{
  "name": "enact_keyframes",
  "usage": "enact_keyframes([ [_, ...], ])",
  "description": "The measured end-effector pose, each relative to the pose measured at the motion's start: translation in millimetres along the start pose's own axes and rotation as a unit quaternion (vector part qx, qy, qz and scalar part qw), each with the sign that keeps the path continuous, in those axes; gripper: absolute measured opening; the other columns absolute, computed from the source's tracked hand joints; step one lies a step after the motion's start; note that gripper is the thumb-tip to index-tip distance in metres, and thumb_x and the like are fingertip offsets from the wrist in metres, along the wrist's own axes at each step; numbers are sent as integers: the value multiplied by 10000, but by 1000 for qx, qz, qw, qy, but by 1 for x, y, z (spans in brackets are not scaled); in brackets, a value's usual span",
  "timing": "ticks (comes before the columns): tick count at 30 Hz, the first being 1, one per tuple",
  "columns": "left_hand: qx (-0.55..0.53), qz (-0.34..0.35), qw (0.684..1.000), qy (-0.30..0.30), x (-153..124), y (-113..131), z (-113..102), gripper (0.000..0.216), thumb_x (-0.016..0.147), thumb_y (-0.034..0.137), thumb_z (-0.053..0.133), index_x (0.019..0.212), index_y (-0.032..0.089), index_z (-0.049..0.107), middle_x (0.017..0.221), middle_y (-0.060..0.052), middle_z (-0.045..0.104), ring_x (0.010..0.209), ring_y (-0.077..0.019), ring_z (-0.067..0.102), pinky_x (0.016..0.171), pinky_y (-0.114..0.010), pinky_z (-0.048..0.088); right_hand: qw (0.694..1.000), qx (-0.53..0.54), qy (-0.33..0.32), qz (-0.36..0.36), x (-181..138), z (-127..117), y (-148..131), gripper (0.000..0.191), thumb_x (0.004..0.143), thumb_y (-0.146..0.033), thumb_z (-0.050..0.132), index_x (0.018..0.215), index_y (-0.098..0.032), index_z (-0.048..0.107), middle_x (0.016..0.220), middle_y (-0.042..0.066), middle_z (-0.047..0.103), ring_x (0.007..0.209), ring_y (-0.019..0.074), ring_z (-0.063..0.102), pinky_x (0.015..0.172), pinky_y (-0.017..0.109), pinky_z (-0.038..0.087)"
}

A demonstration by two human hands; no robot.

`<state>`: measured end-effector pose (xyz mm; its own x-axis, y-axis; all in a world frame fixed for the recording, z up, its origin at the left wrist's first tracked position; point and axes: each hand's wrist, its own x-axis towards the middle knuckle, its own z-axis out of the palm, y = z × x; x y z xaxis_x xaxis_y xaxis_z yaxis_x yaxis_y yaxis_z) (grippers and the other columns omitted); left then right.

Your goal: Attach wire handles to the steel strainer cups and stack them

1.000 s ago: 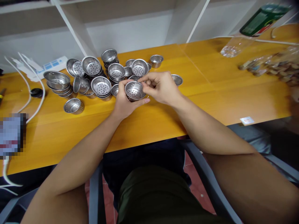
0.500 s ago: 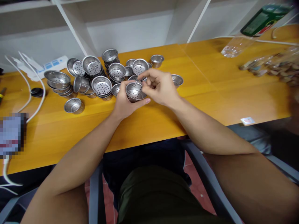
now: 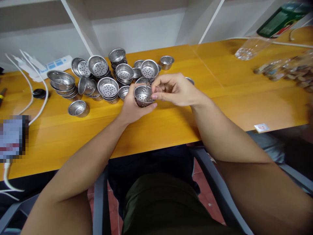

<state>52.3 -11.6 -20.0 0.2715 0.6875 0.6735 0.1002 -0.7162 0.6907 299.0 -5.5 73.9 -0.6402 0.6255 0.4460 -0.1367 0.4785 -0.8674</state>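
My left hand (image 3: 132, 106) is wrapped around a small perforated metal cup (image 3: 143, 93), holding it slightly tilted with its mouth facing me. At the cup's right rim, my right hand (image 3: 171, 88) has thumb and fingers pinched together. What lies in that pinch is too small to tell, whether the rim or a thin wire. Just behind the held cup stands another perforated cup (image 3: 142, 81), partly hidden. Left of my hands is a nested stack of such cups (image 3: 108, 88); thin wire lines show inside some of them.
More stacked cups (image 3: 61, 81) fill the table's back left. A single cup (image 3: 78, 108) stands in front of them. Behind are a power strip (image 3: 58, 63) and white cables. A plastic bottle (image 3: 254, 45) and a bag of brownish pieces (image 3: 290, 70) lie at the right.
My right hand has shifted slightly right and turned, its fingers now pinched at the cup's right rim. My left hand keeps its hold on the cup. The view has shifted slightly.
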Motion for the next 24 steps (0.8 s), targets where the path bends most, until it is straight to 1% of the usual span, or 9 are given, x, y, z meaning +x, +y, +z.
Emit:
enact_keyframes([
  [4, 23, 6, 1000, -2, -1, -4, -1, 887, 989, 715, 1073, 1603, 308, 581, 1374, -66, 770, 1267, -297, 879, 1193, -531, 747, 1000, -19, 5, 6, -2, 2, 1, 525, 941, -663, 1145, 1034, -233, 858, 822, -8, 739, 719, 163, 644, 644, 301, 526],
  [10, 35, 39, 999, 2, -1, -9, -2, 907, 1006, 754, 1041, 1641, 325, 555, 1449, -82, 747, 1372, -331, 852, 1290, -583, 696, 999, -44, 11, 7, -3, 4, -1, 525, 959, -666, 1131, 1032, -233, 843, 815, -9, 723, 719, 165, 622, 639, 309, 498],
  [13, 38, 46, 998, -3, -1, -12, -3, 905, 1021, 774, 1016, 1654, 326, 548, 1453, -86, 744, 1358, -328, 855, 1285, -594, 701, 999, -51, 11, 6, -3, 5, -2, 542, 959, -678, 1127, 1031, -229, 832, 815, -8, 723, 724, 165, 619, 637, 310, 487],
  [18, 41, 35, 998, -10, -2, -15, -4, 913, 1028, 804, 993, 1662, 324, 544, 1439, -83, 755, 1361, -326, 858, 1283, -595, 708, 998, -65, 10, 8, -3, 4, -3, 554, 964, -688, 1121, 1026, -226, 822, 807, -14, 713, 721, 160, 601, 632, 310, 461],
  [22, 37, 27, 999, -5, -1, -13, -4, 912, 1014, 810, 1003, 1645, 321, 564, 1434, -81, 768, 1335, -319, 871, 1252, -578, 728, 998, -61, 9, 6, -4, 3, 0, 540, 968, -676, 1122, 1034, -223, 835, 828, -8, 722, 735, 161, 601, 648, 314, 465],
  [24, 34, 15, 999, 1, -1, -9, -3, 908, 999, 807, 1019, 1626, 318, 581, 1435, -87, 776, 1316, -317, 879, 1220, -562, 747, 998, -55, 16, 6, -3, 3, 2, 535, 948, -678, 1135, 1036, -233, 851, 832, -6, 714, 742, 170, 596, 658, 325, 484],
])
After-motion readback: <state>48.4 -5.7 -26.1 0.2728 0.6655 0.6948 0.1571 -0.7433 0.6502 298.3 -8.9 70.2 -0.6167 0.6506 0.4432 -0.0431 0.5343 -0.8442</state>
